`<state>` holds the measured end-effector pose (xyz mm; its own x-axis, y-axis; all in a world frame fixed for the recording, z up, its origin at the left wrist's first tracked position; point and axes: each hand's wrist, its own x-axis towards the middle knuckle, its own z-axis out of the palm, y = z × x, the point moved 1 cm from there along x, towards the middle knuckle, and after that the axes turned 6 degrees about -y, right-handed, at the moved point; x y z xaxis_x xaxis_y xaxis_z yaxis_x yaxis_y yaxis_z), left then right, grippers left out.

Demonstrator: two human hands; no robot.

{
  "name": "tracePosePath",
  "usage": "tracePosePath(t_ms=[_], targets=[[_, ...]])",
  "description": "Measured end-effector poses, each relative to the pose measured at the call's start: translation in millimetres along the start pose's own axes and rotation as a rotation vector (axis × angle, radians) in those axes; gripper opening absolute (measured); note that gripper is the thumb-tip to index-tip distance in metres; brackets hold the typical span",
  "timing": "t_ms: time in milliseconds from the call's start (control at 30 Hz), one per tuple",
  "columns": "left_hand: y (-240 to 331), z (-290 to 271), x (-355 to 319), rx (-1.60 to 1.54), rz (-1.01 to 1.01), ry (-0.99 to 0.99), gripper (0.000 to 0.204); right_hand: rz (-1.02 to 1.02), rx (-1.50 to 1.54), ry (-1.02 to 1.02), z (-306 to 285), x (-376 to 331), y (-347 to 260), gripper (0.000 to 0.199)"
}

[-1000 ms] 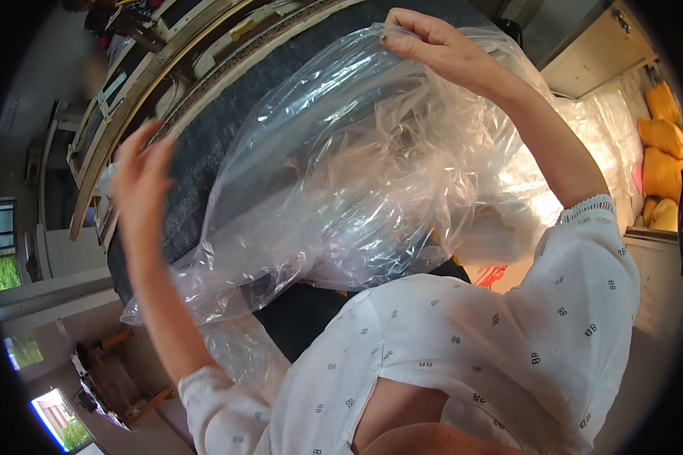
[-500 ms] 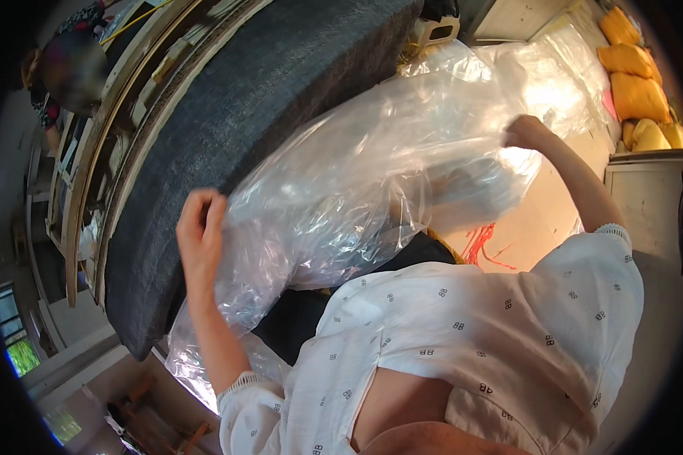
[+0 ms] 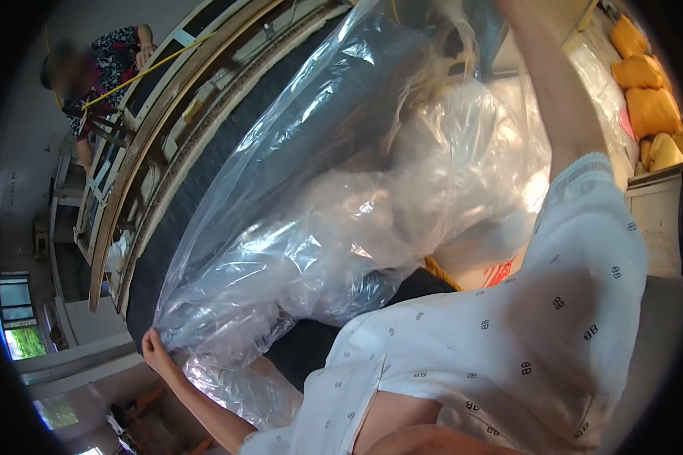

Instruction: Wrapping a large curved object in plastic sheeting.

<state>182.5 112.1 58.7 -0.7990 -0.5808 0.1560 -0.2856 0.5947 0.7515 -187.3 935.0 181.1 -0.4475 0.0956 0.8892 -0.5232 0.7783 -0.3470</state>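
The left hand [image 3: 158, 350] pinches the lower edge of a clear plastic sheet [image 3: 341, 227]; the sheet billows up and rightward from it over a dark mattress [image 3: 228, 189]; the right arm [image 3: 554, 98] rises past the top edge, its hand out of view; yellow cushions [image 3: 645, 91] lie beyond it.

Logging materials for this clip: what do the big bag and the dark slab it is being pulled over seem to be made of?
Bag: thin clear plastic film, glossy, judging by its crinkles, highlights and see-through look. Dark slab: seemingly grey woven fabric over padding, matte; the weave is too fine to confirm. Left hand grips the bag's edge.
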Motion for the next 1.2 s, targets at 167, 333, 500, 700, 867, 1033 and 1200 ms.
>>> tracePosePath(t_ms=[167,333,500,700,867,1033,1200], targets=[[8,-16,-50,0.096,-0.025,0.061,0.019,-0.230,0.100,-0.588,94,-133,-49,0.033],[-37,-48,-14,0.104,-0.031,-0.031,0.019,0.110,-0.304,-1.041,102,-117,-57,0.042],[-61,-55,38,0.345,-0.017,-0.114,0.026,-0.074,-0.388,-0.642,130,-124,-64,0.030],[22,24,52,0.071,-0.140,-0.142,0.033,0.342,-0.139,-1.002,158,-131,13,0.054],[2,60,79,0.222,0.126,0.333,0.031,0.762,-0.400,-1.152,164,-100,107,0.057],[-7,76,97,0.246,0.181,0.368,0.034,-0.360,-0.326,-0.547,174,-102,-66,0.026],[-1,60,82,0.243,0.147,0.496,0.023,-0.380,0.386,-0.676,138,-186,-344,0.022]])
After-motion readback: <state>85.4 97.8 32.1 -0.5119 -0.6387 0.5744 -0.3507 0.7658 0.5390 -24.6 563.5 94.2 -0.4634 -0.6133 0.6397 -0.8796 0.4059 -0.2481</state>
